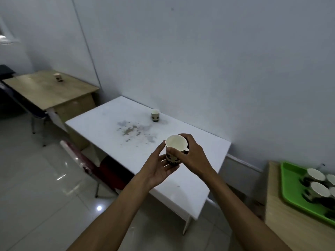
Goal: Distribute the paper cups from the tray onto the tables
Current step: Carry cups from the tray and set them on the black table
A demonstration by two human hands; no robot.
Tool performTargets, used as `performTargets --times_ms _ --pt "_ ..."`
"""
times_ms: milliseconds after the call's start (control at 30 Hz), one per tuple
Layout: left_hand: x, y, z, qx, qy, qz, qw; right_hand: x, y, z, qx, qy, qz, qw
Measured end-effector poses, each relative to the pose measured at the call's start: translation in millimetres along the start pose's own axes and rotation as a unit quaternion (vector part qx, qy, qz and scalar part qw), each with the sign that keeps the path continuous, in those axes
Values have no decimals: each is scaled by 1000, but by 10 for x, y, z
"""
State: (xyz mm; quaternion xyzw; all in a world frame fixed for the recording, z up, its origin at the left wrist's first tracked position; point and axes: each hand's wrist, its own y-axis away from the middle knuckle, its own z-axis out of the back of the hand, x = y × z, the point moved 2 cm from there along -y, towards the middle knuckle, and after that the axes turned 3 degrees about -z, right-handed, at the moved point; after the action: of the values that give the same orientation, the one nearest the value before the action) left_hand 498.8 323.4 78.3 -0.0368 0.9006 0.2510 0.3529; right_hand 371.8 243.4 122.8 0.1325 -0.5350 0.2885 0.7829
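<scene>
head view looks down on a paper cup (175, 148) held upright above the near part of the white table (199, 182), between both hands. the right hand (192, 156) grasps it, thumb and fingers curled round the rim and wall; the left hand (159, 169) lies with fingers nearly straight, cradling the lower side and base rather than gripping. a second cup (155, 115) already stands near the wall on this table, another (58, 77) on the wooden table (41, 91) further left, and more cups (316, 180) wait in the green tray (288, 192) on the right. the risk, as i judge it, lies in the thin paper wall: too tight a squeeze at the rim could dent it, and setting it down tilted or too near the table edge could tip it onto the floor. the stained patch (134, 131) may be uneven footing.
</scene>
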Motion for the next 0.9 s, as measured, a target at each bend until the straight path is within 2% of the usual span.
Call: performTargets --times_ms 400,533,700,900 --pt "-1700 687 1913 -64 29 -107 992 1142 -766 -2430 122 -21 78 989" --pt "-2193 846 2526 -108 48 -152 981 1453 -1081 -3236 172 -15 115 978" --pt "-2799 884 3332 -166 79 -189 965 1746 -1543 -4247 242 -23 150 958" --pt "-3677 700 4252 -200 118 -216 948 2074 -2325 -5424 287 -31 194 938"
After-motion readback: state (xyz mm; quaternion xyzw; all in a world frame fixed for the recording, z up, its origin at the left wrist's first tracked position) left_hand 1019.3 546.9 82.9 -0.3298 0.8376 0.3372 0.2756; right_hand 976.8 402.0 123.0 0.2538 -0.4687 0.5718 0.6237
